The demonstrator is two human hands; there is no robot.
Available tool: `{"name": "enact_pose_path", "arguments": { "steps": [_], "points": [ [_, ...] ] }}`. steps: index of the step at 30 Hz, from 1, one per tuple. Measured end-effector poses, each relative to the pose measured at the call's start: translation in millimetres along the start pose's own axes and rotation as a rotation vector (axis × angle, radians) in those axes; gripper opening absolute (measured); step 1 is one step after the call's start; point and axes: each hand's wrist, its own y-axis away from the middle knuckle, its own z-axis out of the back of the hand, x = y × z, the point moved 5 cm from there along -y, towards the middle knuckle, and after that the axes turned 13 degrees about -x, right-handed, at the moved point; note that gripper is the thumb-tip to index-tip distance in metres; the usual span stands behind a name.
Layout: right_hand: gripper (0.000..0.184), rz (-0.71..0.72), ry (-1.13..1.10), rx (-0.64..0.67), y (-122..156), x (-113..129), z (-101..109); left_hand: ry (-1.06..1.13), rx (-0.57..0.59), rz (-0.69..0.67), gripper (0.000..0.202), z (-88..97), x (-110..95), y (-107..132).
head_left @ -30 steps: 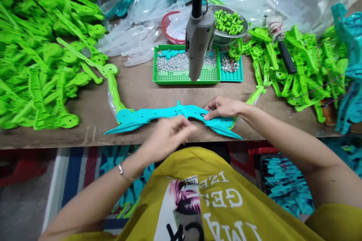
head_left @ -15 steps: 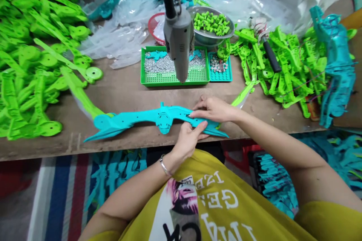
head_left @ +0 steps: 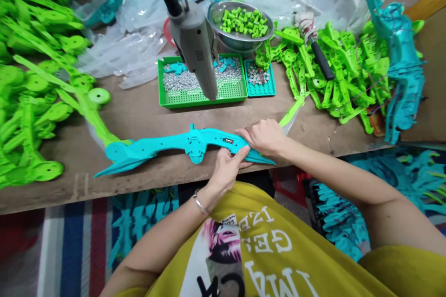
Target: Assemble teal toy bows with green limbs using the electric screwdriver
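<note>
A turquoise toy bow body lies crosswise along the table's front edge. Green limbs extend from both of its ends, one limb at the left and one limb at the right. On its right half, a small black slot shows light marks too small to make out. My left hand pinches the lower edge, thumb on top and fingers underneath. Wrapped over the right end is my right hand, its fingers bent and partly hidden behind the bow.
An electric screwdriver hangs tilted over a green tray of screws. Beside it are a small turquoise tray of metal pieces and a steel bowl of green parts. Green pieces heap left; others lie right, near a black-handled tool.
My right hand has moved off the slot toward the bow's right end and closed there, uncovering the slot. The left hand keeps its hold. The view has shifted, and the screwdriver hangs more tilted.
</note>
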Motion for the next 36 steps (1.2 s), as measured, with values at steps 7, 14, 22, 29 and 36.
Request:
{"name": "enact_pose_path", "arguments": {
  "steps": [7,14,22,29,36],
  "points": [
    [0.059,-0.266,-0.091,-0.348,62,-40,35,-0.009,0.005,0.028,0.055,-3.8,-2,-1],
    [0.055,-0.489,-0.599,-0.144,78,-64,7,-0.034,0.010,0.024,0.054,-1.8,2,-1],
    [0.056,-0.588,-1.056,0.085,84,-58,-25,-0.030,0.048,0.049,0.052,-7.9,7,3],
    [0.047,-0.551,-1.219,0.353,102,-36,-52,0.023,0.062,0.064,0.055,-10.8,5,3],
    [0.044,-0.275,-0.698,0.400,104,-45,-17,0.067,0.095,0.084,0.057,-18.9,19,7]
  ]
}}
